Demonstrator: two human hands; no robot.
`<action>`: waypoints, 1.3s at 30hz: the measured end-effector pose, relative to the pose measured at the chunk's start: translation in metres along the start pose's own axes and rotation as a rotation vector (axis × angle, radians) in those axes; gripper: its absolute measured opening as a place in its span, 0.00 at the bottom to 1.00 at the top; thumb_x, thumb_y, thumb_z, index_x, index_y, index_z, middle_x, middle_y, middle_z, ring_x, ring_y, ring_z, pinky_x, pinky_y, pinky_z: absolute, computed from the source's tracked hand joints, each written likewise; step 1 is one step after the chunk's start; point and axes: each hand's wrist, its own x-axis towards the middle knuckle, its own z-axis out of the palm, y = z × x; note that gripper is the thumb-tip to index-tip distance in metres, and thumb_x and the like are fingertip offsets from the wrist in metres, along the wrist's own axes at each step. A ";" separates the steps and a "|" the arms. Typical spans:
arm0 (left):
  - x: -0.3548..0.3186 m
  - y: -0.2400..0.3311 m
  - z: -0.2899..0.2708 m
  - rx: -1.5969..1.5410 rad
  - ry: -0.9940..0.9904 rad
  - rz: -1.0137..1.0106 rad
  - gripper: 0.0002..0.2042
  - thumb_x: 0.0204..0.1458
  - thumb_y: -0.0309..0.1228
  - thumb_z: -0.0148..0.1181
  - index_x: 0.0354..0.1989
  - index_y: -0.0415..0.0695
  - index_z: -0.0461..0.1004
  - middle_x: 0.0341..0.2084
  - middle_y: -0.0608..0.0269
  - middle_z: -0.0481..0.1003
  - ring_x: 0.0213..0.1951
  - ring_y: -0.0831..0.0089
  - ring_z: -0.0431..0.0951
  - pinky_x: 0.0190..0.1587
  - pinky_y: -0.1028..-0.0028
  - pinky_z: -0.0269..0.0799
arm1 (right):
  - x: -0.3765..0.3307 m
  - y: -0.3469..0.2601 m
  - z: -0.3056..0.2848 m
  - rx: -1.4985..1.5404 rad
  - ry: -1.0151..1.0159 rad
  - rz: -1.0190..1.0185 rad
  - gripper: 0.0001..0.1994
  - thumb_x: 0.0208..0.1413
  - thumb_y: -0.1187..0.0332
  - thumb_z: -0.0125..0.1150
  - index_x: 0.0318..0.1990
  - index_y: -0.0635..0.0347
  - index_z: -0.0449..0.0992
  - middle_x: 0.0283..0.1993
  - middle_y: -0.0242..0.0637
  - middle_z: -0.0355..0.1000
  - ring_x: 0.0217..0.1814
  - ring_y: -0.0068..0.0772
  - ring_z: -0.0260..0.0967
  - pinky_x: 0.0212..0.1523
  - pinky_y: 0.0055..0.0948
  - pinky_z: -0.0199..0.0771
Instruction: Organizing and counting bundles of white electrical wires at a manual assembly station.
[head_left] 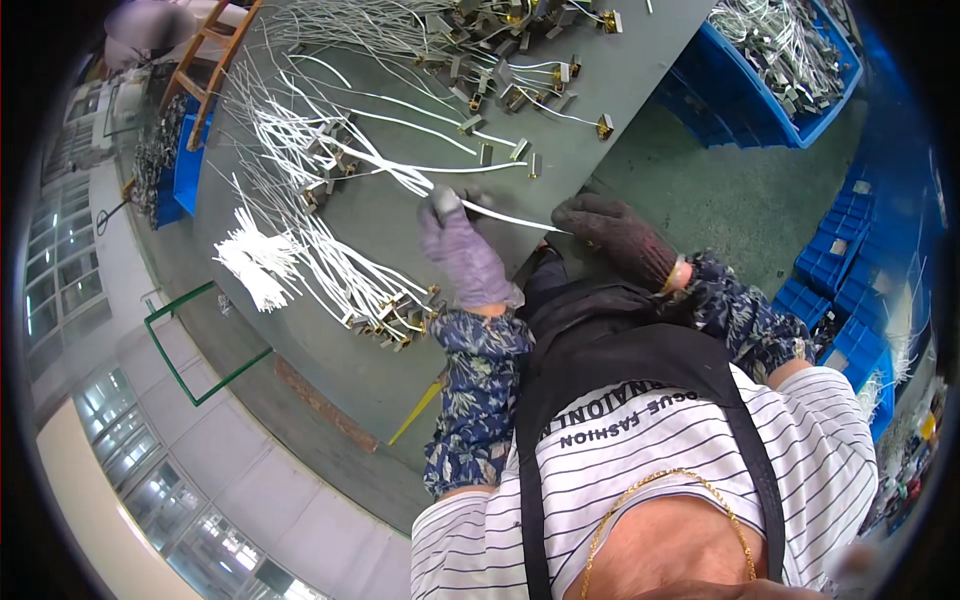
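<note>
My left hand (458,248), in a pale purple glove, pinches a white cable (505,217) just above the grey table (390,350). My right hand (612,232), in a dark glove, holds the other end of the same cable near the table's edge. The cable stretches taut between both hands. Left of my left hand lies a sorted bundle of white cables with brass-coloured end pieces (385,315). Beyond the hands, loose cables with metal end pieces (500,90) are scattered across the table.
A blue bin (820,100) holding several cables stands on the floor at the upper right. Stacked blue crates (850,300) line the right side. A wooden frame (205,60) leans at the table's far left. A green floor marking (190,340) shows on the left.
</note>
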 end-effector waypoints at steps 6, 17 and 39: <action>0.008 -0.008 -0.025 0.156 -0.035 -0.029 0.13 0.62 0.39 0.51 0.35 0.40 0.68 0.26 0.63 0.73 0.27 0.78 0.71 0.33 0.76 0.68 | 0.044 -0.013 0.037 0.278 -0.080 0.286 0.16 0.59 0.67 0.53 0.53 0.61 0.69 0.47 0.42 0.70 0.40 0.34 0.72 0.36 0.27 0.74; 0.101 -0.043 -0.071 0.930 -0.115 0.111 0.15 0.55 0.42 0.57 0.35 0.40 0.76 0.26 0.53 0.76 0.29 0.59 0.75 0.36 0.65 0.71 | 0.141 -0.036 0.042 -0.883 0.043 -0.211 0.22 0.53 0.55 0.59 0.51 0.58 0.69 0.44 0.50 0.71 0.47 0.51 0.72 0.43 0.42 0.72; 0.269 -0.035 -0.370 1.021 0.562 -0.267 0.29 0.47 0.54 0.60 0.39 0.35 0.77 0.36 0.44 0.78 0.39 0.49 0.78 0.45 0.60 0.72 | 0.169 0.019 0.078 -0.578 0.364 -0.283 0.08 0.51 0.70 0.60 0.38 0.61 0.76 0.37 0.44 0.73 0.39 0.41 0.70 0.43 0.36 0.68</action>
